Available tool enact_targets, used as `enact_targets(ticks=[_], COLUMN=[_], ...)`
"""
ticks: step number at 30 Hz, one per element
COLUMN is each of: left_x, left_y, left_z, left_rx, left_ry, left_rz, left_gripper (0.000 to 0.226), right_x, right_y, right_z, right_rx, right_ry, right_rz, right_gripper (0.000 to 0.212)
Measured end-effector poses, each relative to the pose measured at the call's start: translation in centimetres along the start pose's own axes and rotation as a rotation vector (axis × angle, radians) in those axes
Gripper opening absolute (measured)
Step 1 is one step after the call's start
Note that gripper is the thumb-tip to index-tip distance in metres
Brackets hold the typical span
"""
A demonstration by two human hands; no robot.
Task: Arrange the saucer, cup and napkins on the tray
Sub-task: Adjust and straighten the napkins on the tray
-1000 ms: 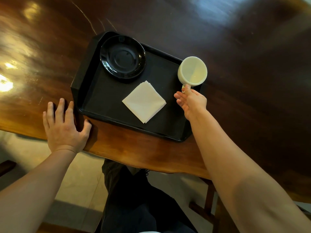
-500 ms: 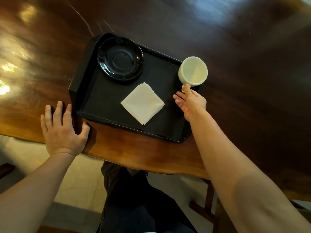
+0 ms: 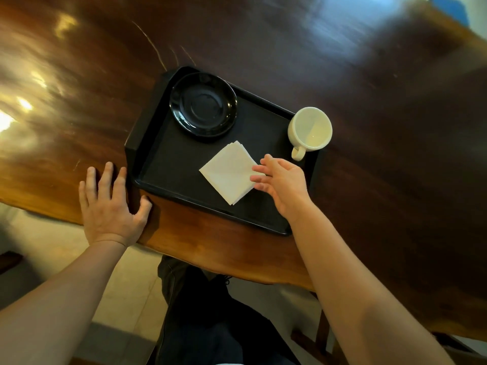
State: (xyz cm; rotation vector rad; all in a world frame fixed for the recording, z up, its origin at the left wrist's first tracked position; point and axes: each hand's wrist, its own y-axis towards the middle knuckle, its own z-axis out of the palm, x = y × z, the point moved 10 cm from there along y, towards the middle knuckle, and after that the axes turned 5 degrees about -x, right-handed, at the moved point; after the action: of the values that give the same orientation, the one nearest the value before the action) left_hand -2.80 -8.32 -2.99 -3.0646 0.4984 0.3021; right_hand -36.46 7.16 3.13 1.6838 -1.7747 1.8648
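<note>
Away from the cup's handle goes the right hand (image 3: 283, 184), which half a second ago sat curled just below it — it now hovers over the right corner of the napkins (image 3: 229, 173), fingers spread and loose, holding nothing. Whether the fingertips actually touch the paper cannot be told from the head camera. The white cup (image 3: 310, 129) stands upright and alone at the far right corner of the black tray (image 3: 168, 164), its handle pointing toward the person, released and seemingly settled.

On the other side, the left hand (image 3: 110, 206) lies flat and open on the wooden table (image 3: 210, 238), pressed against the tray's near left corner, gripping nothing — much where it rested a moment earlier. The black saucer (image 3: 203, 104) sits in the far left corner of the tray, well apart from the cup, and the napkins lie as a slightly fanned stack turned diamond-wise near the tray's middle.

All three items are on the tray, so the cup's placement looks finished. The shift of the right hand suggests the napkins are next — probably to be squared up or repositioned, though that is a judgement only.
</note>
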Motion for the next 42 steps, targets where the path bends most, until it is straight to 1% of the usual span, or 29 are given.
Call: enact_targets(ticks=[2,5,9,13,21,30,33,38,41,42], left_x=[-0.1,-0.2,-0.2,-0.2,-0.2,-0.1,0.0,-0.1,-0.2,-0.2], left_y=[0.0,0.0,0.0,0.2,0.3,0.4,0.4,0.3,0.3,0.3], left_z=[0.0,-0.1,-0.1,-0.1,0.0,0.1,0.1,0.1,0.0,0.1], left_rx=[0.01,0.018,0.025,0.033,0.034,0.024,0.022,0.019,0.017,0.019], left_ry=[0.012,0.028,0.028,0.031,0.033,0.019,0.017,0.011,0.003,0.0], left_rz=[-0.009,-0.016,-0.031,-0.037,-0.028,-0.021,-0.023,-0.027,-0.026,-0.029], left_gripper=[0.078,0.077,0.076,0.076,0.077,0.077,0.077,0.076,0.076,0.076], right_x=[0.9,1.7,1.9,1.2,0.5,0.5,0.7,1.4,2.6,3.1], right_y=[-0.3,-0.3,0.3,1.2,2.8,4.6,4.3,3.9,4.0,4.1], right_z=[3.1,6.8,10.0,11.9,13.7,13.9,14.0,13.6,12.4,11.7], right_rx=[0.076,0.154,0.185,0.167,0.128,0.048,0.06,0.068,0.086,0.076], right_ry=[-0.038,-0.006,0.034,0.023,0.058,0.088,0.081,0.049,-0.088,-0.162], right_rz=[-0.015,0.017,0.09,0.175,0.246,0.289,0.299,0.264,0.183,0.132], right_gripper=[0.025,0.032,0.041,0.045,0.041,0.037,0.036,0.024,0.013,0.014])
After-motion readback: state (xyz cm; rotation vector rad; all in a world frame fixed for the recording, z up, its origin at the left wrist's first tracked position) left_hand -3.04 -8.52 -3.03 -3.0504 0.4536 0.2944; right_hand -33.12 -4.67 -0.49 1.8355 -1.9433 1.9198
